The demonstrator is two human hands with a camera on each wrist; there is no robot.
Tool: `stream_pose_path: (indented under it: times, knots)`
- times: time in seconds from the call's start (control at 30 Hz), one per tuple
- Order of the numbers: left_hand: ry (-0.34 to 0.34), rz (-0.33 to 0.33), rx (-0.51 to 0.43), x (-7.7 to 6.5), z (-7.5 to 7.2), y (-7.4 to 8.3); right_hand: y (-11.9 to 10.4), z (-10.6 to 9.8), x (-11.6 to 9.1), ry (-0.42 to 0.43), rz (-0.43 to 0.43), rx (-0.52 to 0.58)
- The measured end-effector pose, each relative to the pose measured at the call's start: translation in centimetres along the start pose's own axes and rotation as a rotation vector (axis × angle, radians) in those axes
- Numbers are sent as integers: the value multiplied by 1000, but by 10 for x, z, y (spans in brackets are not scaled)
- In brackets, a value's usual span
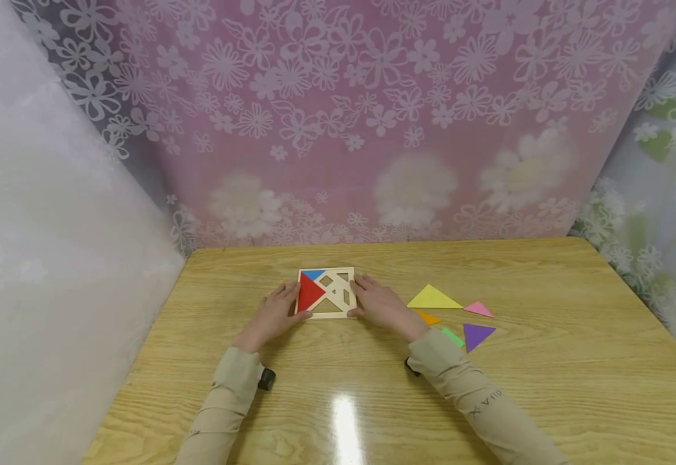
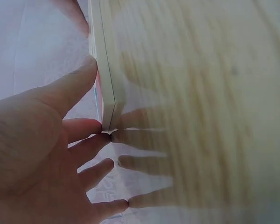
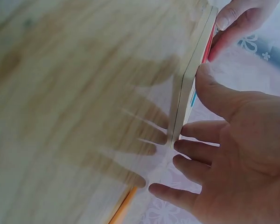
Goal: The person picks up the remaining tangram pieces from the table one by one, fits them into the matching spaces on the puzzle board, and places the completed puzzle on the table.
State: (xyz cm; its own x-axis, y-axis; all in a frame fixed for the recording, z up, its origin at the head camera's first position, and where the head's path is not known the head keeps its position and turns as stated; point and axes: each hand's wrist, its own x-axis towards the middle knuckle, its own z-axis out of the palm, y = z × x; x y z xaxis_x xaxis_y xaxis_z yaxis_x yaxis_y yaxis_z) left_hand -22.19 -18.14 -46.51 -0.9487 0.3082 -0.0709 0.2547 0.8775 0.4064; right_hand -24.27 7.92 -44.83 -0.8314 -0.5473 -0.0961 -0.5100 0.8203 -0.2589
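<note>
A square wooden tangram board [image 1: 327, 315] lies flat on the table between both hands. A large red triangle [image 1: 310, 294] sits in its left recess and a blue triangle [image 1: 313, 275] at its upper left; the other recesses show a bare wood-toned bottom. My left hand [image 1: 276, 311] touches the board's left side, thumb at the near edge, fingers spread and fairly straight. At the opposite side, my right hand [image 1: 379, 303] rests its thumb and fingertips against the frame. In the right wrist view, the board's edge [image 3: 189, 77] meets the thumb and forefinger, and the little finger stands apart.
Right of the right hand lie a yellow triangle [image 1: 434, 298], a pink triangle [image 1: 479, 309], a purple triangle [image 1: 478, 336], an orange piece [image 1: 429, 318] and a green piece [image 1: 453, 337], the last two partly behind the right arm. A floral curtain [image 1: 372, 129] hangs behind the wooden table [image 1: 291, 413].
</note>
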Motion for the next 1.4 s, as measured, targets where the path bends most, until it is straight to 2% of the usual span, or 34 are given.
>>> stream_pose_path:
  times: [0.47,0.67,1.07,1.4]
  knots:
    - [-54,-16,10,0,-7,5,4,4,-4,-71,3,-34]
    - [-57,-13,26,-2,-9,9,3,2,-7,-82,-35,19]
    - [-77,-26,43,-7,-6,11,2,5,-11,-72,-43,-10]
    - [-66,-33,38,-10,-3,14,1,3,-16,-68,-40,-2]
